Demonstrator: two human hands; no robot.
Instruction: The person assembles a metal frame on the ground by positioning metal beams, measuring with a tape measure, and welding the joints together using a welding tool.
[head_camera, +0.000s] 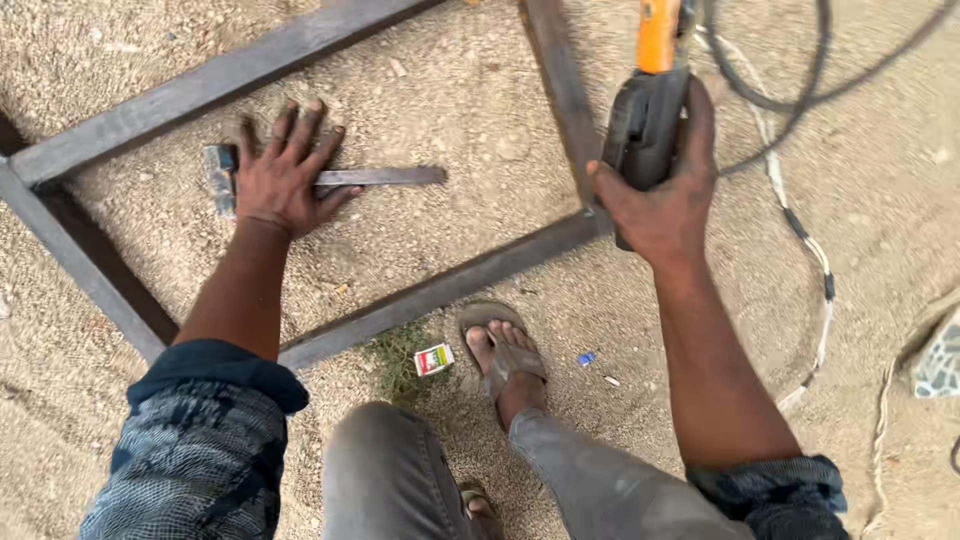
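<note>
Head view: left hand on hammer

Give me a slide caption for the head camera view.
Left hand flat on a hammer inside a metal frame; right hand grips a power tool.

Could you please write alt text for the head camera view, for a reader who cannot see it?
Seen from above, a person's left hand lies spread flat on a hammer on sandy ground, while the right hand grips a black and orange power tool at the corner of a dark metal frame. A sandalled foot stands just outside the frame.
</note>
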